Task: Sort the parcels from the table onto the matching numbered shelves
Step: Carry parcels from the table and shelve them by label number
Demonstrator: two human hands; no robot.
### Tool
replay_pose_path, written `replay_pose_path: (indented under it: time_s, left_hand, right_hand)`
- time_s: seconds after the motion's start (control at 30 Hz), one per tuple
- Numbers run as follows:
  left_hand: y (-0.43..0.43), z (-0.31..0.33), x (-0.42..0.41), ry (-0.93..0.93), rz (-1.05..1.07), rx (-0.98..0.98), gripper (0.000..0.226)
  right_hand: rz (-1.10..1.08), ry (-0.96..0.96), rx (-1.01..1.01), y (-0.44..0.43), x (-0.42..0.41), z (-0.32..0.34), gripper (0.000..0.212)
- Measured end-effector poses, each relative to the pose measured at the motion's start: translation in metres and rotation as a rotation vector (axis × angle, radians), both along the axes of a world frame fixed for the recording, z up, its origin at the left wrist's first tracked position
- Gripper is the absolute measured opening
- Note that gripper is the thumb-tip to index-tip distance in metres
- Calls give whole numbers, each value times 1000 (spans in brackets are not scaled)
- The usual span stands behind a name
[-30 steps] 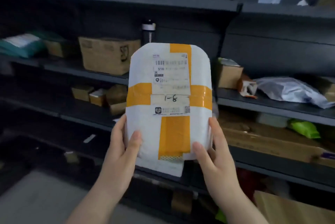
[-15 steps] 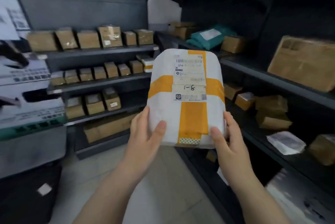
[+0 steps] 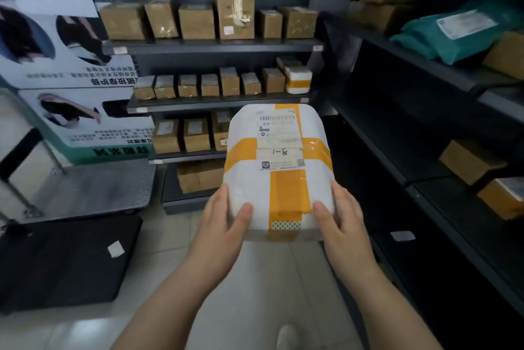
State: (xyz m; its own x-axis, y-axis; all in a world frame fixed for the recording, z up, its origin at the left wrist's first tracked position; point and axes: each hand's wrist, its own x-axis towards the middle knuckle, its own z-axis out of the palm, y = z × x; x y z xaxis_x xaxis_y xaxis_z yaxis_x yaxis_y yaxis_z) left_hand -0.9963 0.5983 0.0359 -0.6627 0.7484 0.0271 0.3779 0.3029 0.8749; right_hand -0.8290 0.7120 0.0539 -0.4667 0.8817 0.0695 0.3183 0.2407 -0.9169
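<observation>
A white parcel [image 3: 246,179] crossed with orange tape, its label hand-marked "1-8", is held upright in front of me. My left hand [image 3: 224,225] grips its lower left corner and my right hand [image 3: 343,222] grips its lower right corner, thumbs on the front face. Straight ahead stands a dark shelf unit [image 3: 215,44] with rows of small cardboard boxes. Its shelf edges carry small white tags too small to read. A second dark shelf unit [image 3: 425,77] runs along my right side.
The right shelves hold a green mailer [image 3: 453,34] and several brown boxes [image 3: 467,162]. A metal platform cart [image 3: 93,188] stands at left beneath posters. A black mat [image 3: 65,259] lies on the tiled floor at lower left. My shoe tip [image 3: 286,335] shows below.
The view has swung left from the side shelves toward the shelf unit with small boxes, which is now nearer. The parcel stays in both hands, held the same way.
</observation>
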Motion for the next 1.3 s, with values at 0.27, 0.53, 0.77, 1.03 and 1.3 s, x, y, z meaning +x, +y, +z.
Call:
replay_pose_path:
  time_s: [0.27,0.53,0.77,1.03,1.3]
  left_hand:
    - [144,-27,-35,-42,53,-78,75]
    - [217,-89,-75,-156,99,-135,89]
    - [275,-150,-143,-284,140,-183,94]
    - [369,-219,-250,-320,62,-262,92]
    - [463,-277,-324,-300,161,-255,96]
  right_hand:
    - [73,-86,-120,158,-47,-20,62]
    - [175,-220,-229,251,-97,-59,62]
    - [234,-354,-328,317,-177,-111,63]
    - [230,-403,-371,411,-277,-179,65]
    - [274,-418,-399,504,-356,-263,68]
